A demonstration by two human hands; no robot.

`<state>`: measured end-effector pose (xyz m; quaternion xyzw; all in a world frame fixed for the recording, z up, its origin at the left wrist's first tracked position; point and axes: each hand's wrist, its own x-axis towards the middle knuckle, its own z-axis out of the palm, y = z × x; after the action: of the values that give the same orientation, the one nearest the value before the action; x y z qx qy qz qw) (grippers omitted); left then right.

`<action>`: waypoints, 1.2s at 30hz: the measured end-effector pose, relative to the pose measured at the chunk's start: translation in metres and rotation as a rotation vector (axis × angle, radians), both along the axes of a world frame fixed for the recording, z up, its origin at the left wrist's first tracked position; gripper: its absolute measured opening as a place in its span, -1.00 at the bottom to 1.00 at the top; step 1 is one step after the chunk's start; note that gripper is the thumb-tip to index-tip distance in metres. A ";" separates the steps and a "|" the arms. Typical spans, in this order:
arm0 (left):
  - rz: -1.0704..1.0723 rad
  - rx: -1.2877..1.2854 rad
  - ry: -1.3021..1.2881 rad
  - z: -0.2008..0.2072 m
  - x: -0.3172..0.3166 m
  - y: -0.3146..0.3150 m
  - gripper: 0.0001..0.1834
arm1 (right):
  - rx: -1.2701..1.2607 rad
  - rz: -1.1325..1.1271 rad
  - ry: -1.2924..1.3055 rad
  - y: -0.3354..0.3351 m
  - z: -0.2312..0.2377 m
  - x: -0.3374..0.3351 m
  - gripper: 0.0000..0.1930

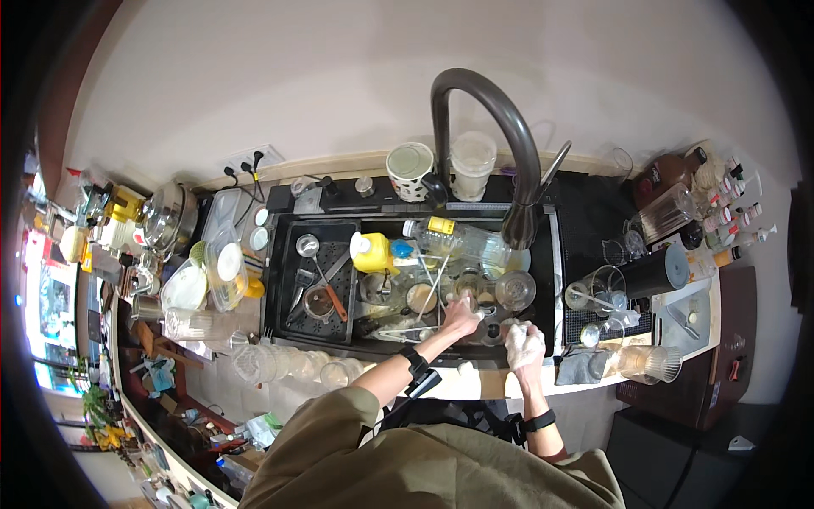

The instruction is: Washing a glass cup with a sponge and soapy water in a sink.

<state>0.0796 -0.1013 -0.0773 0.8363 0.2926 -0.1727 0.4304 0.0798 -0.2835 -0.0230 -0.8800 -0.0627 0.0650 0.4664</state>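
My left hand [462, 316] reaches into the black sink [550, 297], fingers curled beside a clear glass [469, 282]. What they grip, if anything, is hidden. At the sink's front right, my right hand [525, 346] is coated in white suds, its fingers bent. Foam and the hand itself hide anything in it. Just beyond my hands lies another clear glass [515, 291]. A yellow jug [371, 253] stands near the sink's middle, next to a clear plastic bottle [437, 232] lying on its side. Thin white sticks [433, 288] cross over the glassware.
A dark faucet [519, 222] arches over the sink. At left, a black tray [288, 254] holds an orange-handled utensil [332, 293] and a strainer. Several clear cups [292, 366] line the front left edge. A black cylinder [657, 273] and more glasses stand at right; a patterned mug [410, 174] is behind.
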 end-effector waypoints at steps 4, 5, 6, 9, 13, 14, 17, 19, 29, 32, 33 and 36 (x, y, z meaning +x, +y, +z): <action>0.003 0.088 -0.299 0.045 -0.024 -0.006 -0.37 | 0.153 -0.037 0.151 -0.003 -0.013 -0.005 -0.75; 0.015 0.079 -0.334 0.053 -0.029 -0.005 -0.38 | 0.154 -0.028 0.202 -0.004 -0.020 -0.006 -0.74; 0.027 0.070 -0.371 0.059 -0.034 -0.003 -0.39 | 0.257 -0.082 0.296 -0.001 -0.029 -0.009 -0.75; 0.098 0.044 -0.433 0.072 -0.046 0.003 -0.44 | 0.507 -0.183 0.495 0.007 -0.051 -0.015 -0.77; 0.383 -0.143 -0.434 0.071 -0.053 0.016 -0.48 | 0.924 -0.116 0.641 0.024 -0.042 -0.015 -0.78; 0.483 -0.218 -0.436 0.069 -0.054 0.020 -0.49 | 0.886 -0.137 0.618 0.029 -0.031 -0.016 -0.78; 0.826 -0.790 -0.315 0.057 -0.059 0.029 -0.55 | 0.765 -0.118 0.501 0.049 0.005 -0.019 -0.77; 1.004 -1.016 -0.393 0.048 -0.061 0.031 -0.65 | 0.550 -0.023 0.431 0.054 0.028 -0.025 -0.75; 1.333 -0.971 -0.466 0.017 -0.057 0.031 -0.83 | 0.126 0.515 -0.158 0.063 0.033 -0.032 -0.79; 1.267 -0.889 -0.518 0.016 -0.052 0.018 -0.80 | 0.138 0.459 -0.056 0.066 0.030 -0.039 -0.75; 1.412 -0.866 -0.479 0.015 -0.050 0.014 -0.78 | 0.199 0.398 0.021 0.069 0.030 -0.041 -0.74; 1.500 -0.903 -0.505 0.009 -0.049 0.010 -0.72 | 0.218 0.452 0.049 0.079 0.034 -0.044 -0.72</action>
<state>0.0308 -0.0909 -0.0685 0.1918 0.5615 0.2426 0.7675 0.0362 -0.2049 0.0108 -0.7864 -0.2531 0.1818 0.5334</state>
